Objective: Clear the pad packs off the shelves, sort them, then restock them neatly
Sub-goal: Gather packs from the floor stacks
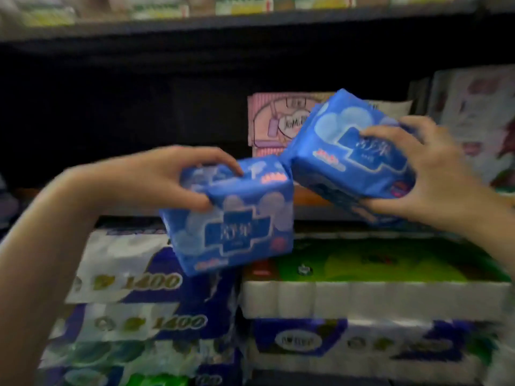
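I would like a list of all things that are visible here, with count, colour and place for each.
blue pad pack in left hand: one, blue with pale clouds, lower centre, tilted.
blue pad pack in right hand: one, same design, right of centre, tilted.
pink pad pack: one, pink, upright on the middle shelf behind.
white floral packs: count unclear, far right of the shelf.
toilet roll packs marked 1400: at least two, white and dark blue, stacked lower left.
green-topped roll pack: one, lower right.
top shelf packs: blurred, pale.
left hand: grips its pack.
right hand: grips its pack.

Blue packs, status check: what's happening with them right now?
Left hand grips one blue pack. Right hand grips second blue pack. Pink pack behind on shelf.
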`<state>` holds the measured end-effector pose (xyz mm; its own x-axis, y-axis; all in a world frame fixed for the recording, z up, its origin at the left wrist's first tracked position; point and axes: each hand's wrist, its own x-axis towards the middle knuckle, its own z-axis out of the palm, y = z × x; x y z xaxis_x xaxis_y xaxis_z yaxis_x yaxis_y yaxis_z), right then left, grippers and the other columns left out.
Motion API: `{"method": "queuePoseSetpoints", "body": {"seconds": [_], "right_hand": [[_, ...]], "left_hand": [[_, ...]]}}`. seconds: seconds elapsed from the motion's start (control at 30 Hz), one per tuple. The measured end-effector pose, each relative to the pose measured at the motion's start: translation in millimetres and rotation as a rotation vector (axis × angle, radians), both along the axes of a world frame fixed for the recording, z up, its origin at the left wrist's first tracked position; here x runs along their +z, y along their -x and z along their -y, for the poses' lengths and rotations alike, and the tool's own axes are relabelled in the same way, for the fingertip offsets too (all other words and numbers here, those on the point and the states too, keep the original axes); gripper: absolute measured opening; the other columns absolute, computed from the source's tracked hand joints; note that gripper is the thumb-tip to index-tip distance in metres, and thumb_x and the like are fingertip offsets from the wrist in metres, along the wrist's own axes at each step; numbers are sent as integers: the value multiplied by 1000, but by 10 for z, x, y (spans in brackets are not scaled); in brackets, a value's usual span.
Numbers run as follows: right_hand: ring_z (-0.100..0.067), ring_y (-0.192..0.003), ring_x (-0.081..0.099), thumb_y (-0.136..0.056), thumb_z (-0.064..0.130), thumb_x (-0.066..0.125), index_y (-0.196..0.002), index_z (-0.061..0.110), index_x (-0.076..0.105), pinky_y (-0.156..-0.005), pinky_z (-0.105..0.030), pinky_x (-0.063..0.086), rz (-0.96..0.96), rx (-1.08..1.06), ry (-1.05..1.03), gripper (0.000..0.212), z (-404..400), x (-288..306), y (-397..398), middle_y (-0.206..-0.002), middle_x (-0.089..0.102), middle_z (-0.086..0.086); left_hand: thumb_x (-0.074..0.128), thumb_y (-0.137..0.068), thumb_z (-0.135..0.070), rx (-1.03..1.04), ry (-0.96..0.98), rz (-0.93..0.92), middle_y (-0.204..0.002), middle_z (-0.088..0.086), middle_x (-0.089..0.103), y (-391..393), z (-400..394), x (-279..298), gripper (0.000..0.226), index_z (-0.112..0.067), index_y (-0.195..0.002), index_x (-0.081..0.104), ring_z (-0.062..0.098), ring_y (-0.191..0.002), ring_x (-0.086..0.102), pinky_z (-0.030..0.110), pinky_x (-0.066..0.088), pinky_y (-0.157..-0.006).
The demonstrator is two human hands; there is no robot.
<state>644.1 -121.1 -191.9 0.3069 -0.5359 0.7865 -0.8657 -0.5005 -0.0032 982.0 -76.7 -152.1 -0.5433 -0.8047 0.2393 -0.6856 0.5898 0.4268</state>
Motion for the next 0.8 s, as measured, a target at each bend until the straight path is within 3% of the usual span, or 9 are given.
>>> {"method": "queuePoseSetpoints", "body": {"seconds": [0.1, 0.2, 0.37, 0.6, 0.7, 0.8], "right_hand": [[-42, -105, 45, -54, 60, 63, -127, 28, 50, -91, -51, 37, 14, -18, 224, 81, 121, 125, -334, -125, 45, -22], [-44, -104, 46, -57, 61, 62, -127, 26, 53, -88, -45, 33, -13, 30, 343, 79, 353, 269, -850, -125, 48, -23], [-46, -106, 48, -56, 53, 77, -127, 24, 56, -91, -50, 34, -145, 43, 394, 80, 897, 443, -1835, -126, 50, -25], [-44, -112, 50, -31, 55, 88, -123, 29, 61, -98, -53, 37, -690, -76, 214, 99, 1598, 314, -2401, -128, 55, -20], [-36, -133, 30, -76, 44, 71, -142, 25, 38, -112, -46, 20, -808, -89, -32, 76, 1763, 283, -2348, -150, 26, -16], [-30, -134, 31, -94, 20, 51, -141, 17, 39, -112, -38, 20, -833, -76, -54, 49, 1805, 302, -2275, -152, 24, -11]], "left_hand": [[64, -51, -40, 76, 68, -26, -103, -8, 67, -258, -12, 271, 49, -47, -99, 61, 7, -84, 67, 32, 58, -73], [64, -48, -42, 148, 32, -24, -98, -8, 70, -531, 23, 351, 48, -50, -95, 62, 14, -85, 70, 32, 59, -71], [64, -47, -42, 179, 1, 53, -92, -10, 70, -843, 130, 393, 48, -48, -95, 64, 11, -82, 69, 21, 55, -67], [64, -43, -46, 254, -32, 37, -90, -20, 67, -1182, 237, 418, 48, -52, -91, 61, 8, -79, 69, 24, 55, -64], [64, -42, -47, 266, -5, 12, -90, -22, 66, -1266, 363, 364, 48, -53, -90, 61, 7, -81, 68, 25, 54, -65], [65, -44, -47, 257, -6, -7, -92, -18, 67, -1308, 489, 330, 48, -53, -91, 60, 9, -82, 69, 28, 56, -67]]}}
